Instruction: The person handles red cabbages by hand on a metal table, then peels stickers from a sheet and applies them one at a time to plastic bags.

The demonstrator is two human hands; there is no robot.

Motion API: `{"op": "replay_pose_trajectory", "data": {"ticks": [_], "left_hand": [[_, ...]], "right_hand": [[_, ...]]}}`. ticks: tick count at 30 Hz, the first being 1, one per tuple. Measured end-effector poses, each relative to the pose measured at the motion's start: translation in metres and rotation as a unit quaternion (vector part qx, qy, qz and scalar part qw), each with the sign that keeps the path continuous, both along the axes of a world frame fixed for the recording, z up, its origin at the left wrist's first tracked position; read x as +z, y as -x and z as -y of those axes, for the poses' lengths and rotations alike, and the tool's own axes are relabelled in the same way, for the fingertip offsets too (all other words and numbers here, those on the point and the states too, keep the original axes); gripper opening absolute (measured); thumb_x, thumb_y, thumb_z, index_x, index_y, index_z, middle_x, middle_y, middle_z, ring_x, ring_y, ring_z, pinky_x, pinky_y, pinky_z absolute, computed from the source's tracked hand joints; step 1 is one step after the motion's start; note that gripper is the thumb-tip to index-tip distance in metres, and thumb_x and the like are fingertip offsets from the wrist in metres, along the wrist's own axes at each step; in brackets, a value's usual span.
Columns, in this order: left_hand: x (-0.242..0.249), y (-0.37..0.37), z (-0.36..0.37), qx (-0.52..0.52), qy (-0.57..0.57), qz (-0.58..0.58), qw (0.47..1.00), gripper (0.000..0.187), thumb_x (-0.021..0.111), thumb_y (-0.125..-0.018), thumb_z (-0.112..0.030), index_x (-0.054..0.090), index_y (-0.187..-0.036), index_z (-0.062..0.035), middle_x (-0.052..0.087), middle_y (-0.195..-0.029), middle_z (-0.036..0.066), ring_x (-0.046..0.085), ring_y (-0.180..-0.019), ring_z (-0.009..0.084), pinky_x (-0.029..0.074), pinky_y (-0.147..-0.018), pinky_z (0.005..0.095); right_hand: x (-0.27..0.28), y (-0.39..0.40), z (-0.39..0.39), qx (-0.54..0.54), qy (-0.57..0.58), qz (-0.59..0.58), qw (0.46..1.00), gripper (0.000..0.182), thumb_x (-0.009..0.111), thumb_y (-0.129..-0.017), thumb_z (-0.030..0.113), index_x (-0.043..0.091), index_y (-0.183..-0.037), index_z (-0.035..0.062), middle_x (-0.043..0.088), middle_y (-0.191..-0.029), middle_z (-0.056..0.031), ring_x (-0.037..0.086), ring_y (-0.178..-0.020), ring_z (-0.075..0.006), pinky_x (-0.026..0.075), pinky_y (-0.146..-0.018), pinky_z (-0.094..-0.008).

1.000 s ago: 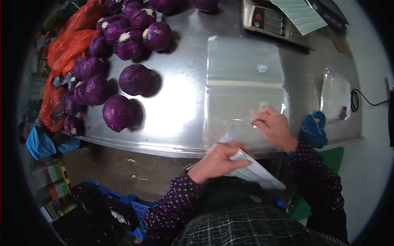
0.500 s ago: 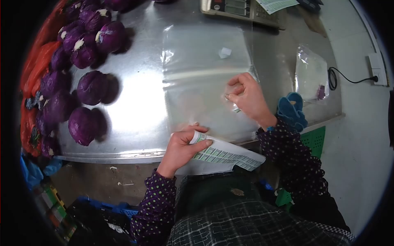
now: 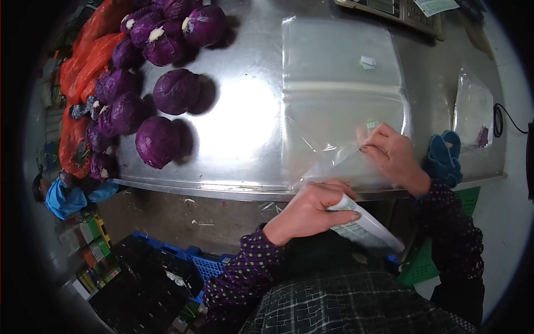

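My left hand (image 3: pixel 308 214) is closed on the folded white paper sheet with green print (image 3: pixel 370 228), thumb laid over its face, the rest of it slanting down past the near edge of the shiny steel table (image 3: pixel 239 178). Whether those fingers also touch plastic, I cannot tell. My right hand (image 3: pixel 395 156) is pinched, thumb against fingers, on the thin film of the clear plastic bags (image 3: pixel 334 61), which lie flat on the steel in front of me. Creases run from that pinch toward my left hand, so the film looks pulled up a little there.

A small green-and-white label (image 3: pixel 372 124) shows just beside my right fingertips, and a small pale label (image 3: pixel 367 62) sits farther up on the plastic. To my left are the round purple cabbages (image 3: pixel 158 142), apart from the bags; the blue rubbery-looking item (image 3: pixel 445 158) is to the right of my right hand.

As I judge it, film this thin wants a light tip-of-the-finger pinch and a low, slow pull, or it wrinkles and drags the layer beneath. The sheet handles best held lightly near its fold, its printed face clear of the plastic, so that it neither creases nor snags.
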State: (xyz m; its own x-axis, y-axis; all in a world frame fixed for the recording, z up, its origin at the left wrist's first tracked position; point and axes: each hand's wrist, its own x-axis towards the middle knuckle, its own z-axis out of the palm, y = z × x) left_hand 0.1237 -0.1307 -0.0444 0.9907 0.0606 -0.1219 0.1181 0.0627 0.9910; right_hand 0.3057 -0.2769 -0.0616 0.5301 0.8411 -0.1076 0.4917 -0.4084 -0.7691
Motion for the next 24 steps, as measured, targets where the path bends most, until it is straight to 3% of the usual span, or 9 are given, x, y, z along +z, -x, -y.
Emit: {"op": "replay_pose_trajectory", "data": {"ticks": [4,5,6,7,9,11,13,18,24], "left_hand": [[-0.011,-0.013,-0.008,0.022,-0.003,-0.112,0.993,0.016,0.077,-0.075,-0.012,0.071,-0.085,-0.0007,0.066,-0.106,0.014,0.056,-0.116,0.026,0.045,-0.093,0.036],[-0.02,-0.017,-0.01,0.025,-0.049,-0.085,0.995,0.019,0.076,-0.076,-0.014,0.07,-0.088,-0.0008,0.066,-0.108,0.014,0.054,-0.118,0.027,0.043,-0.095,0.0359],[-0.023,-0.002,-0.01,0.027,-0.094,-0.067,0.993,0.021,0.075,-0.077,-0.016,0.07,-0.09,-0.0009,0.066,-0.109,0.015,0.052,-0.121,0.028,0.042,-0.096,0.0359],[-0.02,0.019,-0.01,0.025,-0.096,-0.095,0.991,0.021,0.075,-0.077,-0.016,0.07,-0.09,-0.0009,0.066,-0.109,0.015,0.052,-0.121,0.028,0.042,-0.096,0.0359],[-0.021,0.001,-0.011,0.04,-0.082,-0.09,0.992,0.026,0.074,-0.078,-0.019,0.069,-0.097,-0.0023,0.065,-0.111,0.014,0.05,-0.123,0.0292,0.04,-0.099,0.0357],[-0.02,-0.004,-0.009,0.048,-0.085,-0.127,0.987,0.027,0.074,-0.078,-0.017,0.069,-0.099,-0.0023,0.066,-0.112,0.009,0.049,-0.124,0.0261,0.037,-0.102,0.0352],[-0.024,-0.002,-0.01,0.05,-0.036,-0.121,0.991,0.019,0.075,-0.078,-0.016,0.072,-0.087,-0.0003,0.066,-0.108,0.013,0.052,-0.12,0.0288,0.041,-0.099,0.0381],[-0.032,-0.001,-0.009,0.068,0.013,-0.121,0.99,0.017,0.075,-0.078,-0.014,0.071,-0.084,0.0008,0.067,-0.108,0.01,0.052,-0.12,0.0274,0.041,-0.098,0.0368],[-0.017,-0.002,-0.016,0.054,0.079,-0.153,0.984,0.023,0.073,-0.079,-0.013,0.07,-0.098,0.0004,0.067,-0.105,0.007,0.056,-0.108,0.0161,0.042,-0.093,0.0299]], "right_hand": [[-0.027,-0.044,0.019,-0.02,0.007,-0.005,1.0,0.013,0.067,-0.08,0.016,0.066,-0.09,0.0078,0.062,-0.088,-0.0085,0.061,-0.081,-0.0264,0.048,-0.077,-0.034],[-0.023,-0.107,0.033,-0.049,0.141,0.362,0.92,0.023,0.063,-0.083,0.024,0.064,-0.097,0.0056,0.063,-0.091,-0.0064,0.061,-0.09,-0.0237,0.048,-0.085,-0.034],[0.037,-0.122,0.014,-0.03,-0.084,0.407,0.909,0.024,0.062,-0.084,0.022,0.063,-0.1,0.0036,0.064,-0.088,-0.0034,0.062,-0.088,-0.0228,0.048,-0.086,-0.0344],[0.037,-0.099,0.002,-0.032,-0.085,0.381,0.92,0.024,0.062,-0.084,0.022,0.063,-0.1,0.0036,0.064,-0.088,-0.0034,0.062,-0.088,-0.0228,0.048,-0.086,-0.0344],[0.08,-0.097,-0.011,-0.185,-0.35,-0.16,0.904,0.02,0.062,-0.082,0.008,0.062,-0.102,0.0055,0.065,-0.09,-0.0039,0.062,-0.086,-0.0181,0.051,-0.082,-0.0332],[0.05,-0.054,-0.015,-0.145,-0.015,-0.177,0.973,0.033,0.068,-0.072,0.001,0.059,-0.104,0.0037,0.063,-0.096,-0.0085,0.059,-0.09,-0.0116,0.05,-0.073,-0.0259],[0.004,-0.03,-0.022,-0.145,-0.108,-0.295,0.938,0.035,0.071,-0.068,0.001,0.056,-0.1,0.0041,0.055,-0.094,-0.0062,0.057,-0.087,-0.0127,0.049,-0.07,-0.0245],[-0.016,-0.042,-0.016,-0.07,-0.068,0.196,0.976,0.048,0.079,-0.061,0.009,0.052,-0.101,0.0042,0.05,-0.099,-0.0113,0.055,-0.09,-0.0289,0.048,-0.077,-0.0357],[-0.008,-0.008,0.0,0.123,-0.035,0.267,0.955,0.04,0.078,-0.065,0.028,0.06,-0.096,0.0098,0.053,-0.101,-0.0105,0.051,-0.095,-0.0297,0.041,-0.079,-0.0375]]}}
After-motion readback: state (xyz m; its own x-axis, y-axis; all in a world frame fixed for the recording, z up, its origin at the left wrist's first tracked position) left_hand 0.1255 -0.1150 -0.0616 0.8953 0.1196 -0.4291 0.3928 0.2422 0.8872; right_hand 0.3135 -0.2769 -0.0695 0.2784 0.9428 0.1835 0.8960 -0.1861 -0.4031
